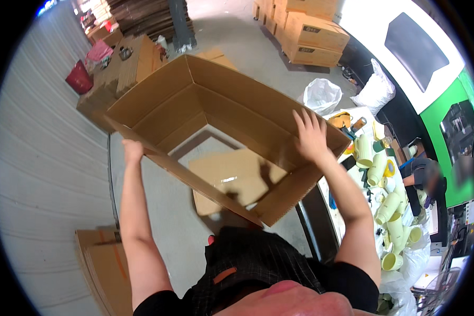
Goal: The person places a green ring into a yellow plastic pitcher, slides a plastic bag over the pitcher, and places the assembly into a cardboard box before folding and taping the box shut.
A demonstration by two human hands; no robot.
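A large brown cardboard box (pixel 237 105) is unfolded into a four-sided frame in front of me, tilted. Its bottom is open, and the floor shows through it. My left hand (pixel 133 151) is closed on the rim of its near left wall, with part of the fingers hidden behind the board. Inside the box, my right hand (pixel 312 138) lies against the wall near the right corner, its fingers spread and pointing up toward the rim. Through the open bottom I see a flat piece of cardboard (pixel 231 163) lying on the floor.
On my right, a white table (pixel 371 210) carries pale green cylinders (pixel 388 208), tape rolls and small items. A person (pixel 424 176) works beyond it. White bags (pixel 321 96) and stacked cartons (pixel 316 39) stand at the back. Folded cardboard (pixel 102 263) leans by the left wall.
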